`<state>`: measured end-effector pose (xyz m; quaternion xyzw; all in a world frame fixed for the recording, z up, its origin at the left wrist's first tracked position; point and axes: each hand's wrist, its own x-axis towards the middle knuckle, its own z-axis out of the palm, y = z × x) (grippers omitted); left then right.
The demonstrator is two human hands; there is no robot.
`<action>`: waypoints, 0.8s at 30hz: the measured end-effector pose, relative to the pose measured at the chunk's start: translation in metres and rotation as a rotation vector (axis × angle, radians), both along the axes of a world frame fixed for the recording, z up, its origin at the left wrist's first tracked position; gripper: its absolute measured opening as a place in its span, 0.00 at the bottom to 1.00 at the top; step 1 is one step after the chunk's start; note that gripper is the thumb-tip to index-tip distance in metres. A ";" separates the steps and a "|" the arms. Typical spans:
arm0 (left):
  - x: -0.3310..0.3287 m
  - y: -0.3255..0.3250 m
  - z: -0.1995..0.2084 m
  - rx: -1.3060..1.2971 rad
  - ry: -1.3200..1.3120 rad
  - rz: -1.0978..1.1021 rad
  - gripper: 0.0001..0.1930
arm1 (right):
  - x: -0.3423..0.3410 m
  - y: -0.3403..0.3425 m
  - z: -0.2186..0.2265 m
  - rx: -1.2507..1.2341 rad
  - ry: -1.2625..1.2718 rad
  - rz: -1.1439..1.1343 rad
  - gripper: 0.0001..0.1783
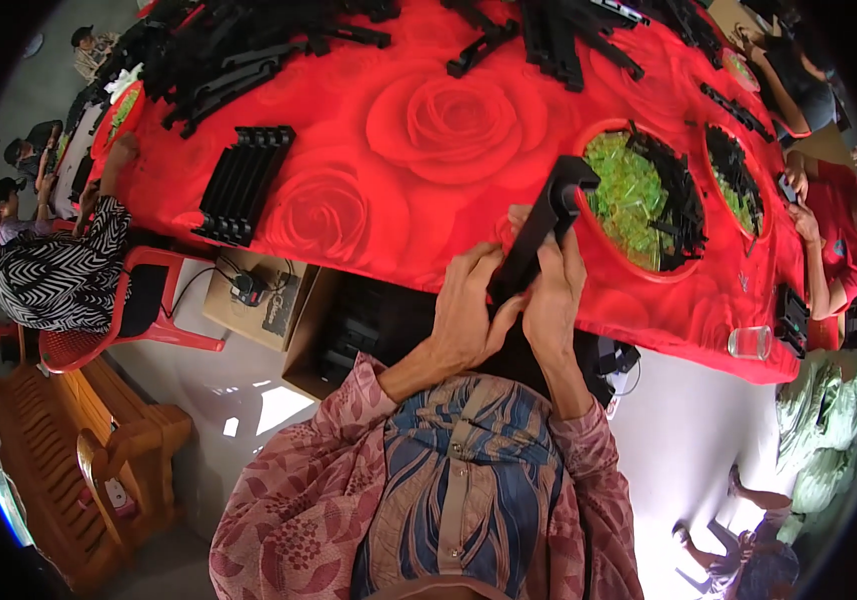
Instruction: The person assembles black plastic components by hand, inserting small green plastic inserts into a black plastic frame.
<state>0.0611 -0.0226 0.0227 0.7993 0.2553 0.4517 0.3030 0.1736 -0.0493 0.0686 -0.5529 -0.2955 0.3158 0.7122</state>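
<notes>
A long black plastic bar (535, 232) with a hooked upper end stands tilted between my hands at the table's near edge. My left hand (467, 308) closes on its lower left side, the thumb pressed toward the lower end. Along the other side my right hand (556, 290) has its fingers wrapped round the bar. Just to the right sits an orange-red round tray (589, 228) with green and yellowish translucent pieces (624, 190) and small black pieces (684, 215). A neat row of black bars (247, 186) lies on the table to the left.
Heaps of black parts (234, 55) cover the far side of the red rose-patterned tablecloth (449, 120). A second tray (734, 185) and a clear glass (749, 343) are at the right. Below are an open cardboard box (311, 345) and a red chair (164, 300). Other people sit on both sides.
</notes>
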 end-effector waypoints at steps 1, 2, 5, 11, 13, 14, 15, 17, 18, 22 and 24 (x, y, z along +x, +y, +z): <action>-0.005 0.000 -0.002 -0.048 -0.039 -0.007 0.29 | -0.001 -0.001 0.001 0.044 0.044 0.008 0.18; -0.009 0.003 -0.003 -0.088 -0.101 0.040 0.26 | -0.002 -0.002 0.002 0.087 0.088 0.019 0.19; -0.014 0.015 0.024 -0.473 -0.331 -0.049 0.19 | -0.011 -0.013 0.013 0.003 0.098 0.091 0.17; -0.001 0.053 0.067 -0.826 -0.460 -0.370 0.19 | -0.031 -0.022 0.000 -0.060 0.109 0.282 0.12; -0.002 0.056 0.082 -1.084 -0.483 -0.562 0.24 | -0.032 -0.021 -0.002 -0.075 0.126 0.308 0.12; -0.001 0.058 0.081 -1.097 -0.484 -0.552 0.24 | -0.033 -0.021 -0.004 -0.088 0.137 0.324 0.12; 0.000 0.057 0.077 -1.075 -0.489 -0.500 0.24 | -0.035 -0.020 -0.004 -0.109 0.148 0.331 0.12; 0.001 0.049 0.083 -1.111 -0.510 -0.428 0.22 | -0.036 -0.021 -0.003 -0.082 -0.038 0.337 0.24; -0.001 0.048 0.083 -1.100 -0.521 -0.431 0.21 | -0.036 -0.020 -0.004 -0.079 -0.029 0.354 0.28; 0.000 0.049 0.075 -1.036 -0.618 -0.386 0.17 | -0.039 -0.011 -0.007 -0.017 0.089 0.324 0.15; 0.001 0.054 0.065 -1.042 -0.657 -0.367 0.18 | -0.035 -0.006 -0.006 -0.067 0.006 0.348 0.14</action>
